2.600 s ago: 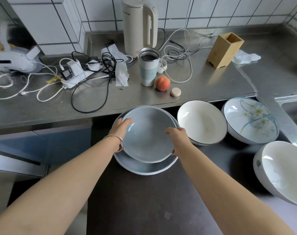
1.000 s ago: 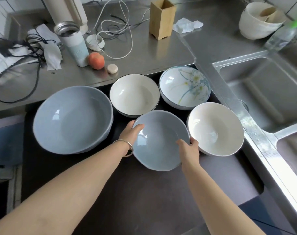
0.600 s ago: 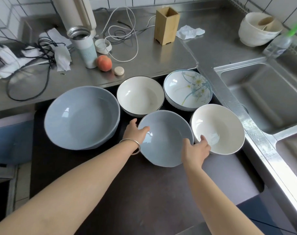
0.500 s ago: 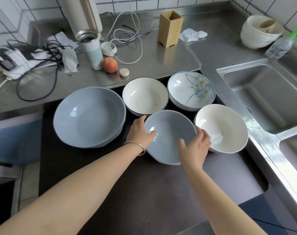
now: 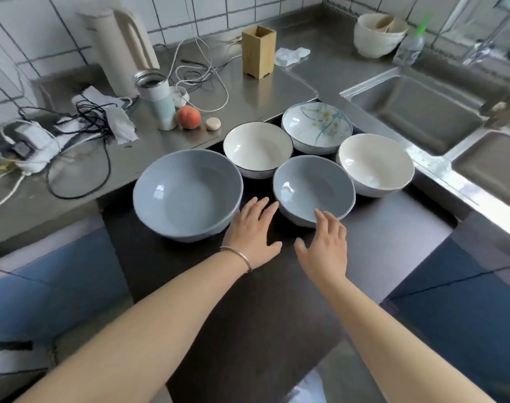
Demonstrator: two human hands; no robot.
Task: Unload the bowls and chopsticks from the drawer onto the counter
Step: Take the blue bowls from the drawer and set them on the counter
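Several bowls sit in the dark pulled-out drawer (image 5: 248,315). A big grey-blue bowl (image 5: 187,193) is at the left, a smaller grey-blue bowl (image 5: 313,189) stands in the middle front. Behind are a white bowl with a dark rim (image 5: 258,151) and a flower-patterned bowl (image 5: 316,126); a plain white bowl (image 5: 376,164) is at the right. My left hand (image 5: 252,231) hovers open just left of the small grey-blue bowl. My right hand (image 5: 325,245) is open at its near rim, fingertips touching or almost touching it. No chopsticks are visible.
The steel counter (image 5: 248,91) behind the drawer carries a wooden holder (image 5: 258,52), a kettle (image 5: 120,45), a tumbler (image 5: 158,100), a peach (image 5: 188,117), tangled cables (image 5: 82,126) and tissues. A sink (image 5: 416,109) lies at the right, with stacked white bowls (image 5: 377,34) behind it.
Both hands lifted the small grey-blue bowl off the big one, carried it right and set it down in the drawer's middle. They have now let go and drawn back, open.
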